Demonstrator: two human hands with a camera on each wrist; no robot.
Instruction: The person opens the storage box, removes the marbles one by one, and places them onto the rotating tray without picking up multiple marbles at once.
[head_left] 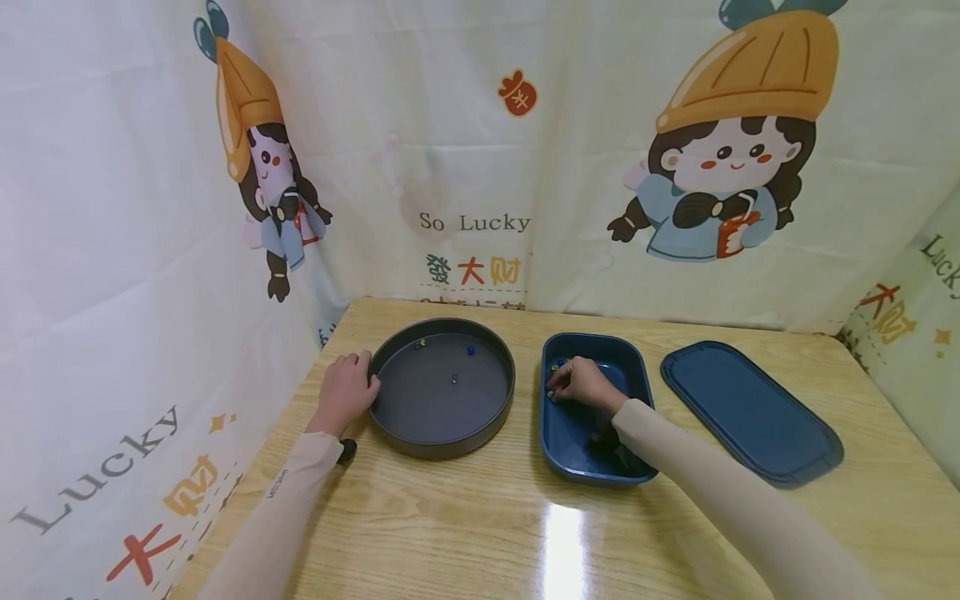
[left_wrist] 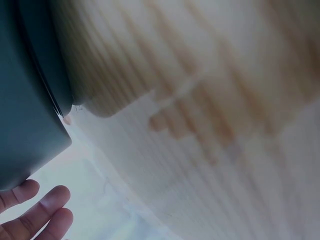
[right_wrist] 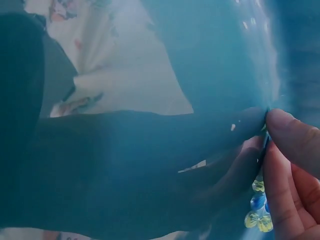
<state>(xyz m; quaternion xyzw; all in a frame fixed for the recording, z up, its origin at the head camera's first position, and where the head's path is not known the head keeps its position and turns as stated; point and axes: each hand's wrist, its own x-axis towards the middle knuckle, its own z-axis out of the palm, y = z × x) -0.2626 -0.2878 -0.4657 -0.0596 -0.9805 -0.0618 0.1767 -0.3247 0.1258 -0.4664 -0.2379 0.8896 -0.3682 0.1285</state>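
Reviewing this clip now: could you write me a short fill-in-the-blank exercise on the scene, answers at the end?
1. The left hand touches the pan, whose outline is ____.
2. The right hand is by some beads inside the container, whose colour is ____.
3. In the head view, the flat lid lies to the ____ of the container.
4. On the curtain behind the pan, the English words read "So ____".

Missing words: round; blue; right; Lucky.

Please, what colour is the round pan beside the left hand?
The round pan is dark grey; it shows best in the head view.
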